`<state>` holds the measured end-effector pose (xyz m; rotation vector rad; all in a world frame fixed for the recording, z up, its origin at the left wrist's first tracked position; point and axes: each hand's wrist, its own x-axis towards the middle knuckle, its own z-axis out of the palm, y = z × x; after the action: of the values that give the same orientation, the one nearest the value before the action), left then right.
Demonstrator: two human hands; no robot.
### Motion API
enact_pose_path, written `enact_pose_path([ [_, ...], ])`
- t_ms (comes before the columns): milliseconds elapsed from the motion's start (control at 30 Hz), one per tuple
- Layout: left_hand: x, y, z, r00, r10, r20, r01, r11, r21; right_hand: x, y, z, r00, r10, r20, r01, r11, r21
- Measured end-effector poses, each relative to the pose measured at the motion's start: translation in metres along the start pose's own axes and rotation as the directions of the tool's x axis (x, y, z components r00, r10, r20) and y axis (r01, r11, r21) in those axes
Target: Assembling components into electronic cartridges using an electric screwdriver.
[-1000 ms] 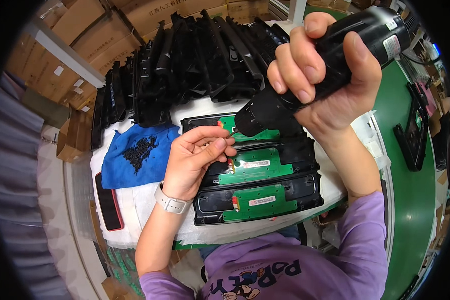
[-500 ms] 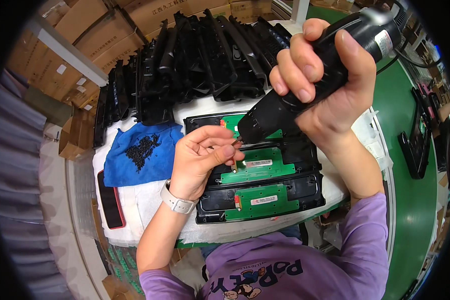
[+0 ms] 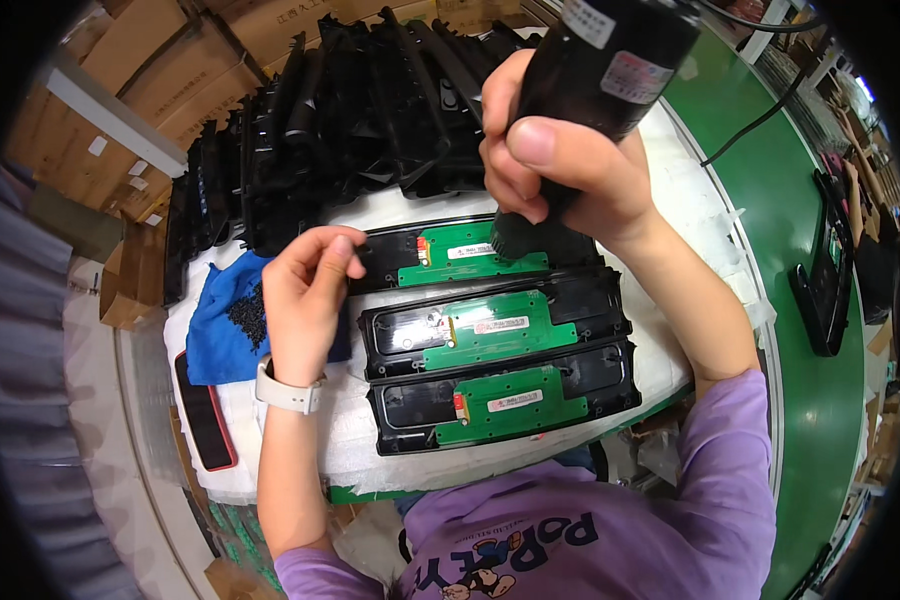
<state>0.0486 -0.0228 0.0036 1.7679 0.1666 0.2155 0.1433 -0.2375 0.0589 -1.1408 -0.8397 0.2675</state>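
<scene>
My right hand (image 3: 585,175) grips a black electric screwdriver (image 3: 610,70), held nose down over the green circuit board (image 3: 435,270) of the farthest black panel. The screwdriver's nose and my hand hide where its bit meets the board. Off the left end of that panel is my left hand (image 3: 315,270), fingers curled and thumb against the forefinger; anything pinched there is too small to make out. Two more black panels with a middle board (image 3: 540,335) and a near board (image 3: 560,408) lie toward me. Beside my left wrist, small black screws (image 3: 247,318) are heaped on a blue cloth (image 3: 208,355).
A row of black plastic housings (image 3: 360,120) stands along the far side of the white-covered table. A red-edged phone (image 3: 206,418) lies at the left. To the right, a green surface (image 3: 820,430) carries another black housing (image 3: 820,310). Cardboard boxes (image 3: 130,110) are stacked behind.
My left hand has left the screwdriver tip and moved left, toward the blue cloth. My right hand has swung the screwdriver from a slant to nearly upright over the far board.
</scene>
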Motion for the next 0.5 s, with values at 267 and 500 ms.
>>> enact_pose_path([
  [267, 0.003, -0.005, -0.001, 0.996, 0.075, 0.044, -0.087, 0.915, 0.394, 0.002, 0.003, 0.005, 0.999, -0.038, 0.001, 0.038, 0.993, -0.109],
  [500, -0.011, 0.007, 0.016, 0.96, 0.172, 0.221, -0.28, 0.63, 0.725, 0.005, 0.015, 0.012, 0.94, -0.311, 0.138, 0.34, 0.886, -0.317],
])
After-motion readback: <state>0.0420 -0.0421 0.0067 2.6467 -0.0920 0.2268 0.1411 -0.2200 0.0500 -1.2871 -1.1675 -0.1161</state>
